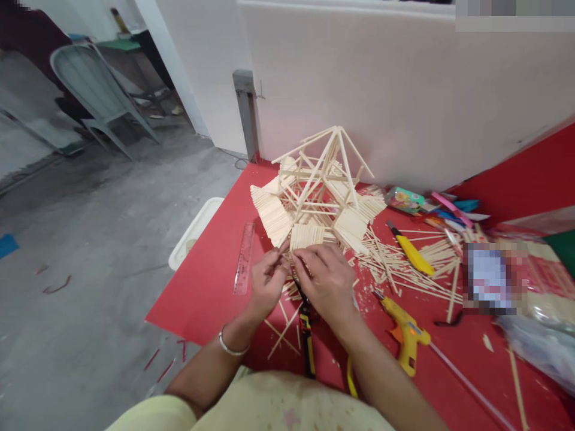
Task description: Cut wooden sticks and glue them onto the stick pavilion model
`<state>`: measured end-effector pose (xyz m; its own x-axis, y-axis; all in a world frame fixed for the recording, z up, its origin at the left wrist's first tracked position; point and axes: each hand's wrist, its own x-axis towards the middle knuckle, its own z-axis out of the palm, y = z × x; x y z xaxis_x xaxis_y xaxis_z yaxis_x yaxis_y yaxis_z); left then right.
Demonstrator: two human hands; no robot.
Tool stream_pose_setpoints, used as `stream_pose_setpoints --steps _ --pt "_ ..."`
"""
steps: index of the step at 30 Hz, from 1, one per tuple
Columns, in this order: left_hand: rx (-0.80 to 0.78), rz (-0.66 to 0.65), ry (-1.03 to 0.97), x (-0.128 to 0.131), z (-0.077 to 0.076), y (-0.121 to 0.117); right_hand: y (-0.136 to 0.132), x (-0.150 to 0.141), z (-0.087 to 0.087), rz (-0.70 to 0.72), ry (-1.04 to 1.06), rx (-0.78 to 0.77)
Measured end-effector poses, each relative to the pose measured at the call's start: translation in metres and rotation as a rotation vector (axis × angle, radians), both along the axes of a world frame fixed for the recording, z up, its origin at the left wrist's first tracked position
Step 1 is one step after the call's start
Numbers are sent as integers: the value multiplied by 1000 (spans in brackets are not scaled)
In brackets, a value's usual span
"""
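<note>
Hands: As the left hand (268, 278) bunches its fingertips at the panel's left corner, what it pinches I cannot tell; just beside it, the right hand (330, 281) is clamped, thumb and fingers, over the near edge.
Slatted panel: here it is, the small pale slatted panel (308, 233), flat thin sticks side by side, right at the fingertips.
Stick model: just beyond, a spiky wooden stick model (320, 173), its slender rods meeting in a peak, ridged flaps fanning out left and right.
Red table: smooth, glossy red table (202, 293) underneath, a clear plastic ruler (244, 258) lying left of the model.
Right side: a messy tangle of loose sticks (386, 266), a yellow cutter (415, 256) across them, and nearer, a chunky plastic glue gun (406, 329) trailing a translucent glue stick (467, 380).
Near edge: between the forearms, a slim black-and-yellow tool (307, 341).
Far side: a plain white board (359, 78) rises upright; left, rough grey floor (112, 251) and a curved-back chair (87, 78).
</note>
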<state>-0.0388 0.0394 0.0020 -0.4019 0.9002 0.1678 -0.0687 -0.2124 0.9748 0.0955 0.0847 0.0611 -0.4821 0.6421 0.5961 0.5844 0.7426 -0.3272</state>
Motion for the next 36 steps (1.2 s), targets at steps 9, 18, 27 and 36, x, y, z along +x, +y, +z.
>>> stream_pose_setpoints --steps 9,18,27,36 --pt "14 21 63 -1 3 0 0 -1 -1 13 -38 14" --pt "27 20 92 -1 1 1 0 -2 -2 12 -50 1" --pt "24 20 81 -1 2 1 1 -2 -4 15 -43 5" --pt "37 22 128 -1 2 1 1 -2 -4 6 -34 3"
